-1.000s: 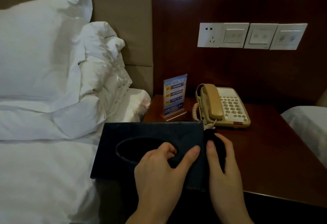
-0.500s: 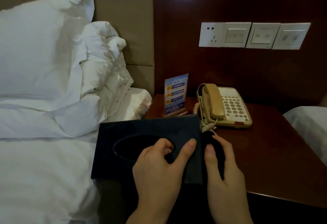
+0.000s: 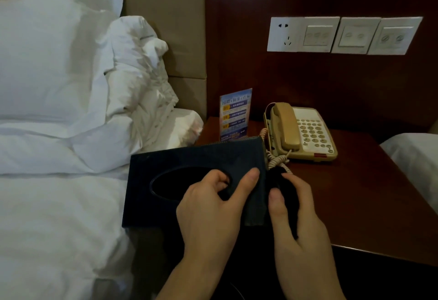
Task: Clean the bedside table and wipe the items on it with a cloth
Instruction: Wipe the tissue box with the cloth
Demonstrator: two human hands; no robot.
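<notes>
A dark tissue box with an oval slot is lifted above the gap between bed and bedside table. My left hand grips it, fingers hooked into the slot and thumb on the top face. My right hand holds a dark cloth pressed against the box's right end. On the table stand a beige telephone with a coiled cord and a blue upright card.
A bed with white pillows and a duvet fills the left. White wall sockets and switches sit on the dark wood panel. A second bed's white corner is at the right.
The box's right end has risen and tilted up towards the phone. My right hand with the cloth has moved slightly along that end.
</notes>
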